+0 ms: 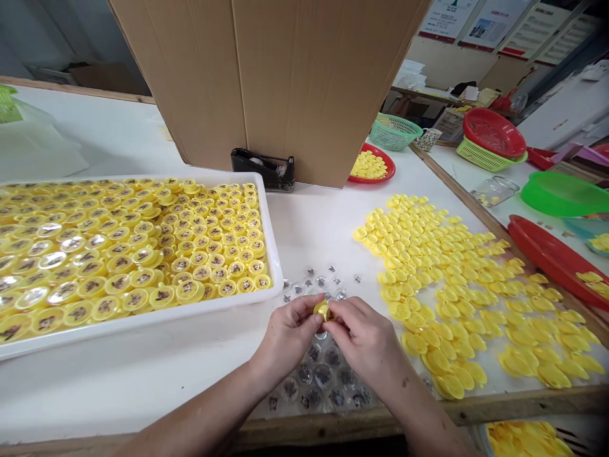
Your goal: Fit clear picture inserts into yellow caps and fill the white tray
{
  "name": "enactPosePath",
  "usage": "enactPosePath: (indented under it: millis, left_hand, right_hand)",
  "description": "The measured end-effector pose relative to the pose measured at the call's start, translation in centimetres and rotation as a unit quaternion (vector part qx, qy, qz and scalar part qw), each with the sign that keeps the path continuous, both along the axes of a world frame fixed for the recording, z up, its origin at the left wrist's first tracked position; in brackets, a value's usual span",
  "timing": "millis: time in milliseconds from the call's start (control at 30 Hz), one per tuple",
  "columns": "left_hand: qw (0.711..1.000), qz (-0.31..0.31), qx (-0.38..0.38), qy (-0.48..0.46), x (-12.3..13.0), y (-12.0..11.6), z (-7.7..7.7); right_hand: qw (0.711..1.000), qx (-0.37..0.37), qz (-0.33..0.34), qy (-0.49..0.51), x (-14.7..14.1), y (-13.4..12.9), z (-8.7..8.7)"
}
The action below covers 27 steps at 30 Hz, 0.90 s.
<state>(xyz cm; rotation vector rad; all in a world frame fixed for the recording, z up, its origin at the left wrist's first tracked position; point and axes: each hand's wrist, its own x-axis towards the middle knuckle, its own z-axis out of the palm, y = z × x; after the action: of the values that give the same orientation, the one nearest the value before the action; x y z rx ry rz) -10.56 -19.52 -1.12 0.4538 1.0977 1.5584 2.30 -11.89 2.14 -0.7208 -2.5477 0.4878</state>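
Between my two hands is a small round yellow plastic piece (323, 310), partly covered by the fingers. My left hand (294, 335) pinches it from the left, thumb and forefinger closed. My right hand (362, 331) grips its other side with closed fingertips. Under and around the hands lie clear round discs with dark printed pictures (323, 376). To the right, many yellow plastic pieces (442, 298) are spread over the white table (200, 381). On the left, a white tray (271, 254) holds rows of yellow pieces with printed pictures on top (143, 278).
A tall cardboard box (276, 82) stands at the back, a black tape dispenser (264, 170) before it. Behind the loose pieces are a red plate (387, 166) and a green basket (394, 130). A wooden edge strip (476, 209) borders the right side, with red and green trays (564, 193) beyond.
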Motion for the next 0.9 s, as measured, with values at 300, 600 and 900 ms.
enactPosePath:
  millis: [300,600,900]
  left_hand:
    - [0.999,-0.05,0.018,0.012,-0.6,0.2,-0.1]
    - [0.985,-0.071,0.039,0.155,-0.7,0.3,-0.3]
    - [0.976,-0.056,-0.013,0.211,-0.9,0.3,-0.8]
  right_hand:
    - [0.994,-0.086,-0.022,0.065,0.1,-0.5,-1.0]
    - [0.905,-0.394,-0.06,0.147,0.4,0.6,-2.1]
    - [0.895,-0.393,-0.084,0.192,0.2,-0.8,-3.9]
